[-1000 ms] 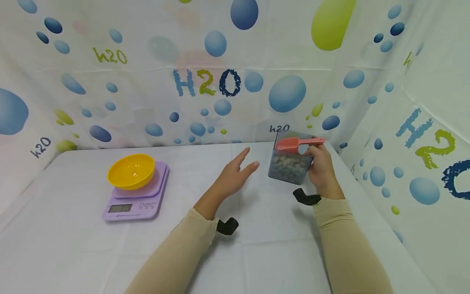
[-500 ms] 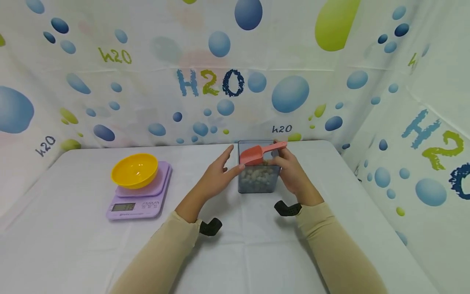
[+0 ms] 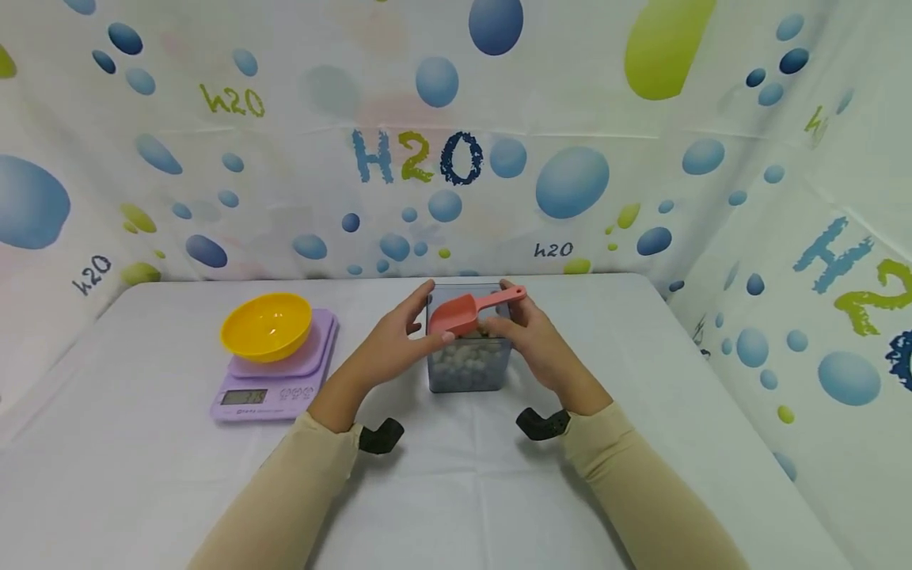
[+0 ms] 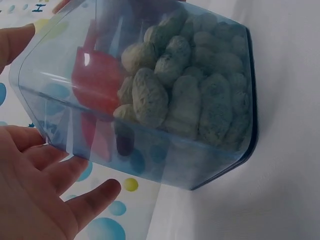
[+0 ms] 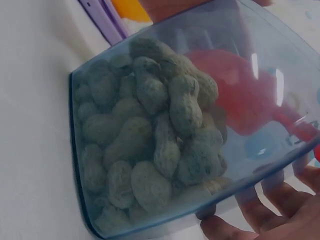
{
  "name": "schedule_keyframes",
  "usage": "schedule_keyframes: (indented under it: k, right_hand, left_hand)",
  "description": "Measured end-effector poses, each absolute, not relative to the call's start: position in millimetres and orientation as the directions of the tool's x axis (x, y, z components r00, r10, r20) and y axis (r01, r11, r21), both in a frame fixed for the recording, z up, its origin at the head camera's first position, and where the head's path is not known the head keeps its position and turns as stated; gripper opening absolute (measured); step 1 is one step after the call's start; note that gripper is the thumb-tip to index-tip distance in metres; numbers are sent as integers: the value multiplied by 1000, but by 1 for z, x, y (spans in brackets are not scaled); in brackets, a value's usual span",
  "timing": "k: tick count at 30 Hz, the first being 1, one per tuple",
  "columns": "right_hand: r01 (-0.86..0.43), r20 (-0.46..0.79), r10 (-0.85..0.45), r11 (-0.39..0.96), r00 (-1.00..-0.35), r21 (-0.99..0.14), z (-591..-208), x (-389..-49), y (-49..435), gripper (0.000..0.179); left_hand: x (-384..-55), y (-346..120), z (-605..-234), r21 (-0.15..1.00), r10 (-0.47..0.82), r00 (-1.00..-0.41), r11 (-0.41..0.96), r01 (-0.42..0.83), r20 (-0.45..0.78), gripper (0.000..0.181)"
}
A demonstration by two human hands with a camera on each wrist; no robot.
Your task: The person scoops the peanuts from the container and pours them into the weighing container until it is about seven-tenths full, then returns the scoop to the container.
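Observation:
A clear bluish plastic container (image 3: 466, 385) stands before me, part-filled with peanuts in their shells (image 5: 150, 142). A coral-red scoop (image 3: 456, 317) lies across its top, bowl to the left and handle over the right rim. My right hand (image 3: 537, 344) grips the container's right side, thumb at the rim and fingers along the wall. At the left side is my left hand (image 3: 381, 344), its fingers fairly straight; in the left wrist view the fingertips (image 4: 80, 165) are right at the container's wall and the thumb lies near the opening.
To the left, a purple kitchen scale (image 3: 274, 400) with a lit display carries a yellow bowl (image 3: 267, 326). The table has a white cloth (image 3: 456, 491). A white curtain (image 3: 299, 198) with blue and green drops hangs behind and at the sides.
My right hand has brought the container with the scoop from the right to the middle and lower, now upright. My left hand has moved left and down, meeting the container's left side.

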State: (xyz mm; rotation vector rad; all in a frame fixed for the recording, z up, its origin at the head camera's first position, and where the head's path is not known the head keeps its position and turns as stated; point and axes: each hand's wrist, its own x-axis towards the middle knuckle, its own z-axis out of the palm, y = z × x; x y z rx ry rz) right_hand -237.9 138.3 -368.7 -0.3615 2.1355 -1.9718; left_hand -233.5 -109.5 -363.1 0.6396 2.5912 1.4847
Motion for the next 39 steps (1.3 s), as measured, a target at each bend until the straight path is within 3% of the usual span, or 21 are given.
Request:
schedule_keyframes:
  k: [5, 7, 9, 14, 18, 22, 28, 35, 39]
  right_hand:
    - [-116, 102, -241, 45, -965, -992, -362, -240, 143, 76]
    - [-193, 172, -201, 91, -964, -977, -359, -241, 145, 73]
    - [-288, 249, -188, 227, -950, -930, -356, -242, 145, 65]
    - [-491, 389, -302, 599, -870, -632, -344, -246, 149, 44]
    - [-585, 389, -452, 724, -802, -364, -330, -251, 145, 39]
    - [-632, 317, -564, 755, -762, -175, -317, -252, 136, 35]
    - [-676, 225, -644, 729, -731, -109, -303, -250, 126, 29]
    - [-643, 267, -632, 764, -728, 56, -270, -236, 130, 12]
    - [-625, 213, -681, 730, -701, 275, -259, -229, 123, 12]
  left_hand:
    - [-235, -111, -361, 833, 409, -906, 461, 307, 107, 90]
    - [-234, -113, -360, 822, 405, -909, 483, 301, 94, 92]
    - [-234, -116, -359, 806, 404, -911, 509, 304, 89, 94]
    - [-232, -116, -353, 728, 405, -910, 596, 340, 94, 96]
    - [-231, -118, -349, 671, 407, -906, 642, 372, 113, 95]
    - [-231, -119, -348, 641, 419, -899, 657, 396, 126, 95]
    - [-230, -121, -350, 636, 424, -897, 659, 400, 124, 93]
    - [-229, -122, -348, 653, 456, -883, 635, 412, 114, 86]
    - [-228, -124, -346, 659, 474, -871, 615, 433, 130, 77]
